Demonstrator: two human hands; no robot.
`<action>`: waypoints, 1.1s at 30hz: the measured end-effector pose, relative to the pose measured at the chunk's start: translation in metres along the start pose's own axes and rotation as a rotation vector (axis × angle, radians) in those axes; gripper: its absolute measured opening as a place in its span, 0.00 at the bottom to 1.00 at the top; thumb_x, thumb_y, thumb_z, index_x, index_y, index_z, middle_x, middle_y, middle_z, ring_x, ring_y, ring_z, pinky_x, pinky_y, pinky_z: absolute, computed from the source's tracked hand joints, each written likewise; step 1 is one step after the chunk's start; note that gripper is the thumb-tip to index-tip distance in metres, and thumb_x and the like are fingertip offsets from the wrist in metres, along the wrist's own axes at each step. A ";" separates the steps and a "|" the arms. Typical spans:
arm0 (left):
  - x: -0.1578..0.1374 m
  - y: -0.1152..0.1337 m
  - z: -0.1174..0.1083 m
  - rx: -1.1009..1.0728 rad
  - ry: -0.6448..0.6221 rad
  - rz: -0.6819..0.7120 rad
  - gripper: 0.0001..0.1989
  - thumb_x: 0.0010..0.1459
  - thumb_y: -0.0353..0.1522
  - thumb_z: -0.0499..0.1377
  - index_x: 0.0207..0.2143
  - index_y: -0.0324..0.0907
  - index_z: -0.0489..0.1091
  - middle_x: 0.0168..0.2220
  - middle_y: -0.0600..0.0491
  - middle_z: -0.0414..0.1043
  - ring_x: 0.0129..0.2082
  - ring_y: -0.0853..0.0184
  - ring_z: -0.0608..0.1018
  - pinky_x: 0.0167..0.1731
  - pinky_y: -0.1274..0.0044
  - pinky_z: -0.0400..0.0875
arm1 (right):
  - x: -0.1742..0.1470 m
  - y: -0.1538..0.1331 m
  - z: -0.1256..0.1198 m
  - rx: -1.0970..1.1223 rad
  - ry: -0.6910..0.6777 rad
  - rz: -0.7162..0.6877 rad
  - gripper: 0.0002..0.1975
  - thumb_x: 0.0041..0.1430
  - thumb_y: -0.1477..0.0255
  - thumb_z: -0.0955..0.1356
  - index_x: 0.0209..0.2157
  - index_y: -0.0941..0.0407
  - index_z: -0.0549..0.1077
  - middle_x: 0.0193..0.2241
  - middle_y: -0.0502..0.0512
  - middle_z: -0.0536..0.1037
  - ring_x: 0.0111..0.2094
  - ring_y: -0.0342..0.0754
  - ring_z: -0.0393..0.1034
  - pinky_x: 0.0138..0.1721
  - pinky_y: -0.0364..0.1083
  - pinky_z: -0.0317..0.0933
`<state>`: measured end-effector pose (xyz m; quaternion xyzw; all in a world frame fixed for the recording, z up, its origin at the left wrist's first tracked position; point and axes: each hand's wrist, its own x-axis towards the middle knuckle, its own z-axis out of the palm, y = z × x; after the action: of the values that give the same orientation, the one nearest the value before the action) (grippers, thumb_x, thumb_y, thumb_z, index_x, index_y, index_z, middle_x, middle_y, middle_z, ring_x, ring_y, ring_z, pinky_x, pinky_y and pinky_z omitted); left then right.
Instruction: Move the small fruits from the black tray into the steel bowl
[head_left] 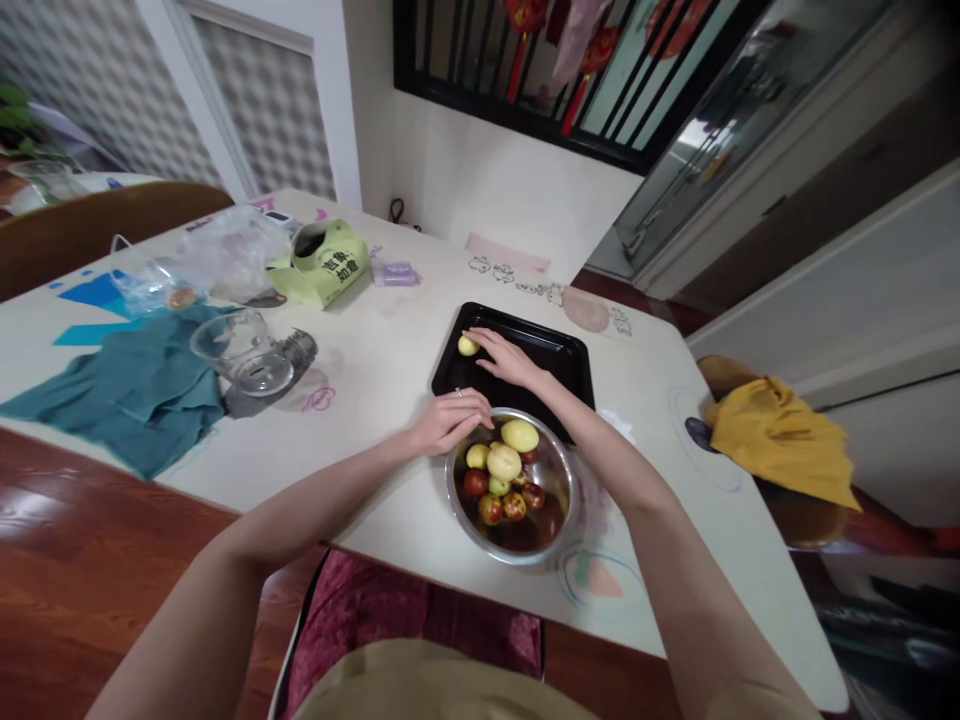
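A steel bowl (568,490) stands near the table's front edge, holding several yellow and red-brown fruits (504,462). My left hand (452,420) is at its far left rim, with the fingers bent over the edge. Behind the bowl lies a black baking tray (559,355), partly covered by my right arm. Over the tray's left side reaches my right hand (510,358), fingers stretched out and thumb apart. Its fingertips touch a small yellow fruit (467,346) in the far left corner of the tray.
To the left are a clear plastic container (247,355), a teal cloth (142,390), plastic bags (232,245) and a green carton (330,262). A small purple packet (396,273) lies beside the carton. At the right, a yellow cloth (780,440) hangs over a chair.
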<state>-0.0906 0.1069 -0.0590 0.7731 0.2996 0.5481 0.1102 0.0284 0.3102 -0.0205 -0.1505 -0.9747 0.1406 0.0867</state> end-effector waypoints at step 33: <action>-0.001 0.000 0.000 -0.034 0.006 -0.034 0.22 0.78 0.38 0.48 0.40 0.40 0.80 0.38 0.44 0.82 0.45 0.58 0.80 0.49 0.63 0.75 | -0.234 -0.146 -0.021 0.141 0.248 0.003 0.22 0.67 0.71 0.72 0.61 0.49 0.71 0.53 0.59 0.82 0.54 0.58 0.79 0.56 0.59 0.76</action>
<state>-0.0912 0.1063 -0.0598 0.7644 0.3037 0.5533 0.1316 0.2132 0.1071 0.0140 -0.1616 -0.9440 0.1893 0.2164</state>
